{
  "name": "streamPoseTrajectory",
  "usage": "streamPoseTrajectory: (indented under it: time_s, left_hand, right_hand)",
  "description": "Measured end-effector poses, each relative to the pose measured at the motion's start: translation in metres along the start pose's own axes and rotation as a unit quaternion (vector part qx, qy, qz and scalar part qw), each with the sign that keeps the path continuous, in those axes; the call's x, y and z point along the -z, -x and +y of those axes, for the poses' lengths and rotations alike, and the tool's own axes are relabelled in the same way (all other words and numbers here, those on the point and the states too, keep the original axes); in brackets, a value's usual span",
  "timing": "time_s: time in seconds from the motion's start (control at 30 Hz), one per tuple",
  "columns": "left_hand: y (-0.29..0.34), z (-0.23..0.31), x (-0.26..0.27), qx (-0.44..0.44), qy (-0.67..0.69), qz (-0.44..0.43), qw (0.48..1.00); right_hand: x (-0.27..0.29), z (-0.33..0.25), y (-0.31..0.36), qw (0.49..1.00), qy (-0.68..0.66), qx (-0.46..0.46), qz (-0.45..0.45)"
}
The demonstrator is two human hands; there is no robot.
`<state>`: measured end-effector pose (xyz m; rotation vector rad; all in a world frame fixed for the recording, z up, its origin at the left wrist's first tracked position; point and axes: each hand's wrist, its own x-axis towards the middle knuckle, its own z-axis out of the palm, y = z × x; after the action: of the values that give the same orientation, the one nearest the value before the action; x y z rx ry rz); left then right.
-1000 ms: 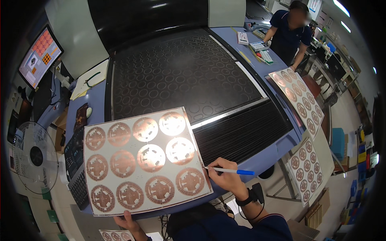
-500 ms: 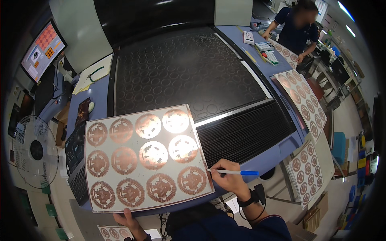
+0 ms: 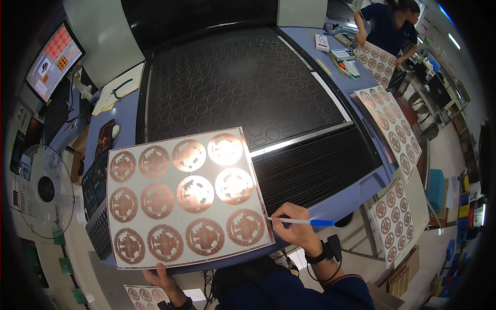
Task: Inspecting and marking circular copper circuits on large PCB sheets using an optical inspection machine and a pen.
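A large white panel [image 3: 171,178] with rows of copper-coloured round circuit patterns is held up in front of me, over the near edge of the machine bed. My left hand [image 3: 164,280] grips its lower edge, thumb in front and the other fingers partly hidden behind. At the panel's right edge, my right hand [image 3: 293,225] is closed around a white pen [image 3: 297,221] with a blue end. The pen's tip is at that edge, and whether it touches the panel I cannot tell. Bright glare covers several circles at the upper right.
Behind the panel lies a black machine bed [image 3: 227,93] with ring marks. A monitor [image 3: 54,62], keyboard [image 3: 97,227] and fan [image 3: 45,188] stand left. More patterned panels [image 3: 391,124] are stacked at the right. Beyond them, a co-worker [image 3: 387,28] holds a similar panel [image 3: 376,63].
The panel in my hands has shifted slightly up and left. My grip on it and on the pen stays the same. The co-worker has raised a panel more upright.
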<state>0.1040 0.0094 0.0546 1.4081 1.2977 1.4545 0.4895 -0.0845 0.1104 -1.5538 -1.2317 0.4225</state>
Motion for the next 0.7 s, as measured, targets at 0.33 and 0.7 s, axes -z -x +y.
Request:
streamPoseTrajectory:
  time_s: [0.33, 0.7]
  left_hand:
    - [0.001, 0.006, -0.006, -0.024, 0.056, 0.0, 0.998]
    - [-0.001, -0.006, -0.008, -0.057, 0.036, -0.014, 0.998]
  right_hand:
    - [0.004, 0.0, 0.004, 0.999, -0.003, 0.012, -0.037]
    - [0.003, 0.001, 0.005, 0.999, 0.014, 0.029, -0.011]
